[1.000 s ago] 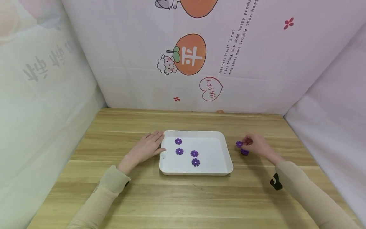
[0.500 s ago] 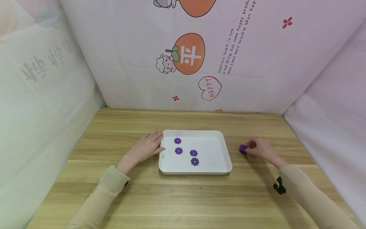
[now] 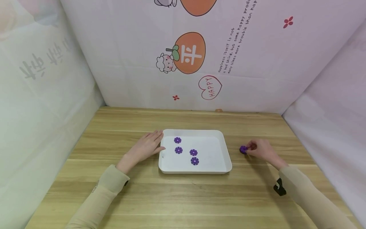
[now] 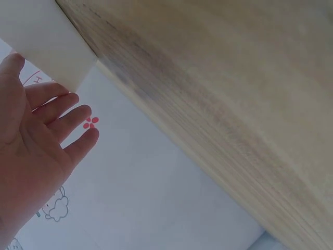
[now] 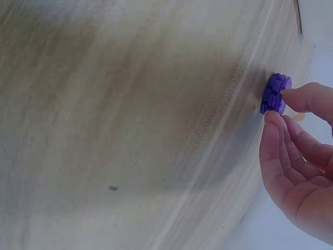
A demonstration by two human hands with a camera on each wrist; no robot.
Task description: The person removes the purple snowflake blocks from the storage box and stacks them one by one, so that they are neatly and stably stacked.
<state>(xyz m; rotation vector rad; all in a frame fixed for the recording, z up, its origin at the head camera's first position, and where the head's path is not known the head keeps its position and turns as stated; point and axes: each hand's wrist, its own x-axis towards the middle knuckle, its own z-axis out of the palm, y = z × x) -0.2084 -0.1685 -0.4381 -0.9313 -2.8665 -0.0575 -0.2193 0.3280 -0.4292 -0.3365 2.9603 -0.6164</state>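
A white tray (image 3: 213, 156) sits on the wooden table, with several flat purple interlocking flower discs (image 3: 178, 150) lying apart in its left half. My left hand (image 3: 143, 149) lies at the tray's left side, fingers extended over the rim; the left wrist view shows its straight fingertips against the tray wall (image 4: 57, 62). To the right of the tray stands a small stack of purple flower discs (image 5: 273, 96). My right hand (image 3: 261, 149) pinches a purple disc at this stack between thumb and fingertips, thumb on the upper part, fingers at the near edge.
The wooden tabletop (image 3: 183, 200) runs around the tray on all sides. A printed white cloth wall (image 3: 128, 63) rises behind it, with plain cloth walls left and right. A black strap piece (image 3: 279, 187) hangs below the right sleeve.
My right hand has brought the separate purple disc rightward and down onto the stack, where it now lines up with the others. The left hand and the tray have stayed in place.
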